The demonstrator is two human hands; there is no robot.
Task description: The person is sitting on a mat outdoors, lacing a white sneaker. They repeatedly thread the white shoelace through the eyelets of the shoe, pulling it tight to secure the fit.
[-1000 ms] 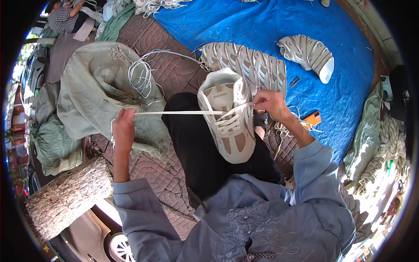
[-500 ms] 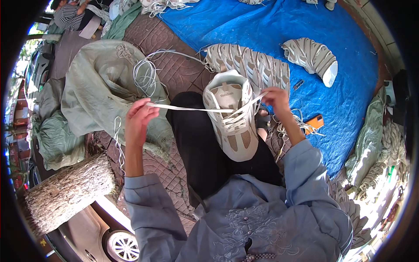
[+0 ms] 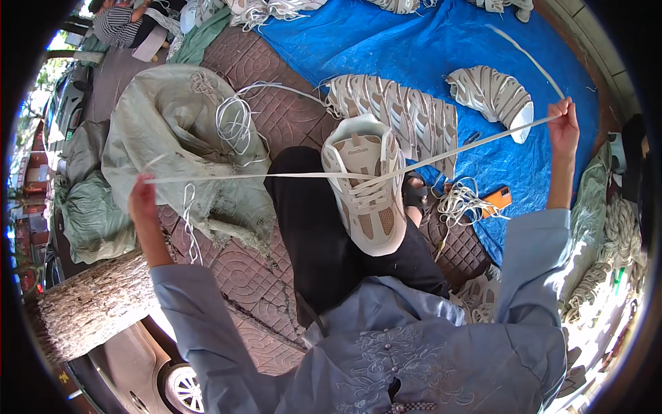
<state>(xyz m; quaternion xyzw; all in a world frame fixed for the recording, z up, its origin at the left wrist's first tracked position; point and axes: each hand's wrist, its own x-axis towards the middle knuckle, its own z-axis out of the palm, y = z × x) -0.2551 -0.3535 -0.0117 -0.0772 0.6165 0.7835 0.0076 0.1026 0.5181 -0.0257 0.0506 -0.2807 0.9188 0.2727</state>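
Note:
A beige and white shoe upper [image 3: 365, 186] rests on my black-trousered lap, toe toward me. From its partly laced eyelets a pale flat shoelace [image 3: 476, 143] stretches out to both sides. Out at the left, my left hand [image 3: 143, 200] is closed on one length of it, somewhat blurred. Far to the right and higher, my right hand [image 3: 565, 127] pinches the other length, with a free end trailing up beyond the fingers. Both lengths look taut, and the shoe stays between my knees.
Rows of stacked shoe uppers [image 3: 393, 114] and a curved stack [image 3: 488, 96] lie ahead on a blue tarp [image 3: 414, 48]. A lace bundle [image 3: 463, 201] and an orange phone [image 3: 498, 201] are right of my knee. A pale sack [image 3: 172, 124] and a tree trunk [image 3: 96, 300] are left.
My hands have moved wide apart, left hand outward to the left, right hand far right and up. The lace lengths between shoe and hands are now much longer.

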